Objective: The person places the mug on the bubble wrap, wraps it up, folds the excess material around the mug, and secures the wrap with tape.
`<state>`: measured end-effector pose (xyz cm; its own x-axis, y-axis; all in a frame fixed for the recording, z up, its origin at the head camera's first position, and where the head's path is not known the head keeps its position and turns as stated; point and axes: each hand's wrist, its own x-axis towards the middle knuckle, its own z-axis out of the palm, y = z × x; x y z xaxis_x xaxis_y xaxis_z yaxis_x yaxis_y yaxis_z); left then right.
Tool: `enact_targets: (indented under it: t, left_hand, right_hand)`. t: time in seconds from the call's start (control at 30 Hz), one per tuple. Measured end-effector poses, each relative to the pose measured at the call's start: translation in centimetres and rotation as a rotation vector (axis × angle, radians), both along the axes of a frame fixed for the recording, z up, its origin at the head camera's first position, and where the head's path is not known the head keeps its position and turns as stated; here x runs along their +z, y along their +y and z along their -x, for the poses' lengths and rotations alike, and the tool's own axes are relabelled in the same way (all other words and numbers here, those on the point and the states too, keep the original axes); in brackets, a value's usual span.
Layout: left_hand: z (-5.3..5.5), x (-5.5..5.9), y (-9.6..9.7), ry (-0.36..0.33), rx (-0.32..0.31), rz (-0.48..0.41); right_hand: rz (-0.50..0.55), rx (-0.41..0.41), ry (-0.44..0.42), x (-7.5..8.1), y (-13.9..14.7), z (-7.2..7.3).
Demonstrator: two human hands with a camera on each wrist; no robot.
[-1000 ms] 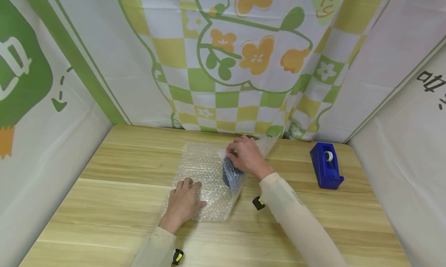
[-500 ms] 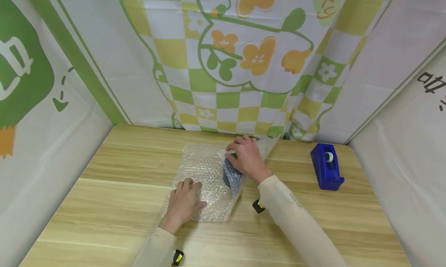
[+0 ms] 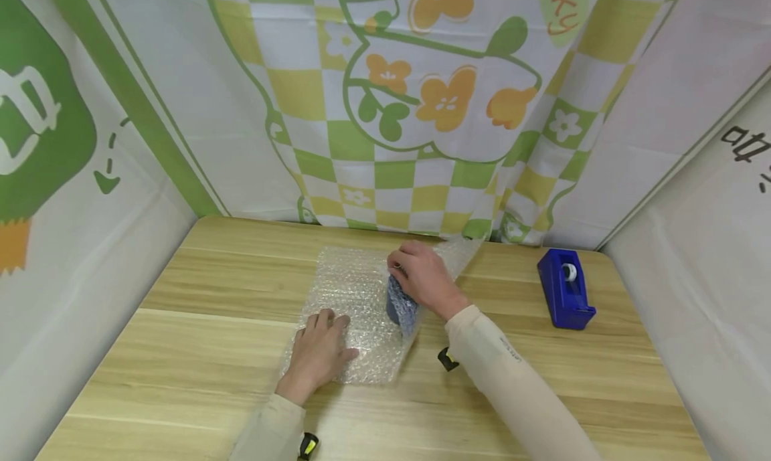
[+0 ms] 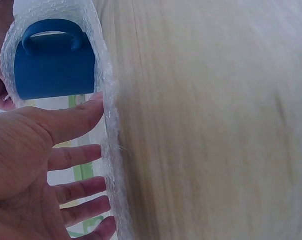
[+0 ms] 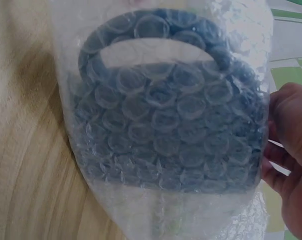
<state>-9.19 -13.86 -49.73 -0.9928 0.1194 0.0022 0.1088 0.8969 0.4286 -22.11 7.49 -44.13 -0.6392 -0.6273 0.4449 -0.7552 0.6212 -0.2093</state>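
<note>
A blue mug [image 4: 56, 67] stands on a sheet of clear bubble wrap [image 3: 346, 280], its handle showing in both wrist views. One side of the sheet is raised and folded against the mug, which shows dimly through the bubbles in the right wrist view. My right hand [image 3: 423, 273] grips the mug's top end together with the wrap, fingers curled. The spread fingers of my left hand [image 3: 319, 350] rest flat on the near left part of the sheet, apart from the mug.
A blue tape dispenser [image 3: 565, 290] with a white roll stands at the right of the wooden table [image 3: 199, 340]. A checked, flowered curtain [image 3: 394, 173] hangs along the back edge, close to the raised wrap. Pale printed walls flank both sides.
My right hand has shifted slightly left and its fingers have closed further over the mug's top. The left hand stays in place on the wrap.
</note>
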Motion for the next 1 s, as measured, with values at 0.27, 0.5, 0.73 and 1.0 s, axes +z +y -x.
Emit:
enact_targets:
  t: [0.27,0.5,0.73,1.0]
  left_hand:
    - [-0.1,-0.1,0.0,-0.001,-0.005,0.0]
    - [0.0,0.0,0.0,-0.019,0.0,-0.006]
    - [1.0,1.1,-0.2,-0.107,-0.02,0.009]
    - [4.4,2.4,-2.0,-0.109,0.046,-0.088]
  right_hand:
    - [-0.133,0.084,-0.151,1.3,1.5,-0.7]
    - [-0.235,0.159,-0.295,2.3,2.7,-1.2]
    - [-0.277,0.145,-0.299,2.1,2.5,-1.2]
    - [-0.284,0.096,-0.257,1.3,2.2,-2.0]
